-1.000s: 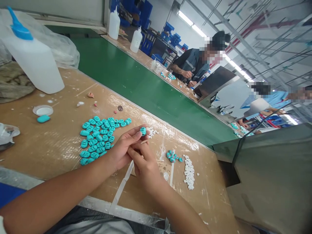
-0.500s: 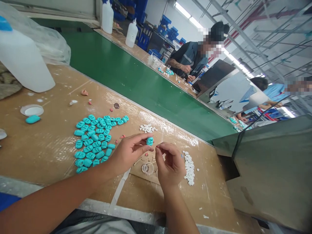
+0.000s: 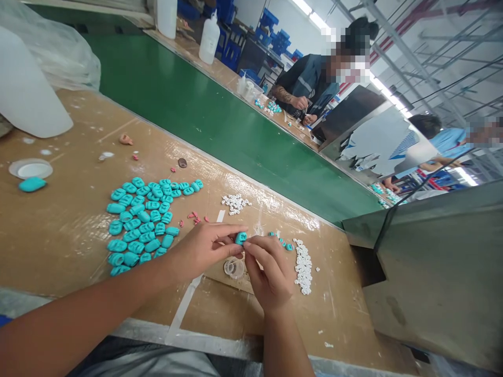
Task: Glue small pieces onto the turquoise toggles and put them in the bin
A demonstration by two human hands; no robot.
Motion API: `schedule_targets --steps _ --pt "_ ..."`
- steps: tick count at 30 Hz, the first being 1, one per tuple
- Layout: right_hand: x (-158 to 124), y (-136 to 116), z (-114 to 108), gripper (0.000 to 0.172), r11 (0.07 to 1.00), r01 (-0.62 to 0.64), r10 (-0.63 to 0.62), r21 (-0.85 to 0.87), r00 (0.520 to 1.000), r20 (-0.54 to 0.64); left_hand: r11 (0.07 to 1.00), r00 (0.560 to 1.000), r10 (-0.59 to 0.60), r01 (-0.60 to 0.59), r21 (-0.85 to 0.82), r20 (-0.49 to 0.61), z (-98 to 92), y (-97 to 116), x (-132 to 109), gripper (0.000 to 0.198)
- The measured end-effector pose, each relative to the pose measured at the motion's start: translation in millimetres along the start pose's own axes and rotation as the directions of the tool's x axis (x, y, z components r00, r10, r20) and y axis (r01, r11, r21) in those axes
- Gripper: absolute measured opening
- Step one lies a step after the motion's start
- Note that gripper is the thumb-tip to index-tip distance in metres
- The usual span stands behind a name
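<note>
My left hand (image 3: 204, 246) pinches a small hollow-looking teal moulded piece (image 3: 241, 238) between thumb and fingers, with its carved side showing. Against the lower right of this piece press the closed fingertips of my right hand (image 3: 271, 267); the small red piece they pinched a moment ago is hidden there. Below the hands stands a small clear cup (image 3: 234, 268) on a flat board (image 3: 220, 275). Left of my left hand lie many teal pieces (image 3: 146, 228) in a spread group. Several tiny red pieces (image 3: 195, 217) lie just beyond my left wrist.
Small white parts form two piles, one behind my hands (image 3: 236, 203) and one to the right (image 3: 303, 267). A few teal pieces (image 3: 290, 246) lie beside the right pile. A green belt (image 3: 188, 115) runs behind the table; a metal panel (image 3: 440, 272) stands right. A co-worker (image 3: 306, 84) sits across.
My right fingertips have moved up and left from a small gap to touch the teal piece. The red piece they pinched is now out of sight. The camera view has shifted slightly.
</note>
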State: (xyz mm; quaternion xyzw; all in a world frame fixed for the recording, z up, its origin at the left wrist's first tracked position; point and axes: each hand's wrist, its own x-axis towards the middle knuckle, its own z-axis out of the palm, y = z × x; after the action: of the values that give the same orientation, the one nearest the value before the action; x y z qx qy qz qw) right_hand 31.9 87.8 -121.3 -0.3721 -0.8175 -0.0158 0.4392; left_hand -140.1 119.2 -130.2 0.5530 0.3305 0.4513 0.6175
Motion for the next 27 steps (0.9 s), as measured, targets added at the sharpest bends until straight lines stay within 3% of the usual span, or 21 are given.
schedule_targets --steps 5,10,14,17,22,27 --pt "-3.0 1.4 -4.7 0.035 1.000 0.016 -0.016 -0.002 0.996 0.082 0.964 0.983 0.183 -0.175 0.198 -0.024 -1.8 -0.3 1.3 0.027" --pt "-2.5 0.2 -6.1 0.032 0.999 0.000 -0.003 0.041 0.996 0.087 0.926 0.965 0.261 -0.246 0.285 -0.015 -4.0 1.9 1.5 0.029" --pt "-3.1 -0.8 -5.8 0.025 0.966 -0.195 0.188 0.170 0.981 0.056 0.923 0.957 0.288 -0.287 0.257 0.035 -6.0 4.1 -0.4 0.032" --pt "-1.3 -3.3 -4.1 0.015 0.865 -0.359 0.372 0.352 0.928 0.031 0.930 0.952 0.299 -0.306 0.201 0.064 -6.4 4.1 -2.1 0.035" --pt "-0.5 -13.4 -1.1 0.026 0.673 -0.491 0.542 0.554 0.836 0.083 0.954 0.960 0.275 -0.279 0.107 0.048 -3.4 5.6 -4.7 0.031" --pt "-9.3 -22.3 -1.4 0.027 0.643 -0.526 0.529 0.557 0.831 0.173 0.993 0.993 0.104 -0.101 -0.059 0.048 1.3 9.1 -8.5 0.026"
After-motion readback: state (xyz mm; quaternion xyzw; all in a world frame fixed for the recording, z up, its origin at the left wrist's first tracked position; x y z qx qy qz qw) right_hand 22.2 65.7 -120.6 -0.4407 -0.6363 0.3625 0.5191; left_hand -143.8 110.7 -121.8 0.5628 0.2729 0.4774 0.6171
